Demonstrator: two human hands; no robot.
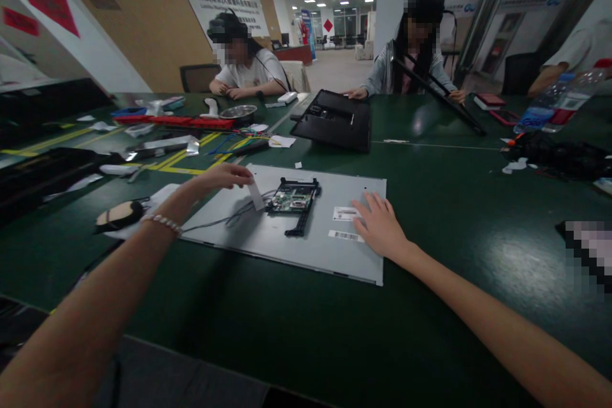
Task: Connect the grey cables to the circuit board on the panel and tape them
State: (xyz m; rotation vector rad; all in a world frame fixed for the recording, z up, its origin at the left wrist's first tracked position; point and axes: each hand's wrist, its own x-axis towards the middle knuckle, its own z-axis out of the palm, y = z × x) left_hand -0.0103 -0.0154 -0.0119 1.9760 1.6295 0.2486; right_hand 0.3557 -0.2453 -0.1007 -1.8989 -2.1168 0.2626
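Note:
A silvery flat display panel (306,250) lies on the green table in front of me. On its middle sit a small green circuit board (290,197) and a black plastic bracket (298,224). Grey cables (215,224) run from the board toward the left edge. My left hand (228,174) is above the panel's far left part, its fingers pinching a whitish strip of tape (257,194) that hangs down beside the board. Flat on the panel's right side rests my right hand (381,224), fingers spread, next to two white labels (345,236).
Across the table a person holds a black frame (444,95) and touches a black back cover (335,121). Another person sits farther left. Tools, scraps and a metal bowl (239,113) lie at left; bottles (542,102) and black cables (559,154) at right.

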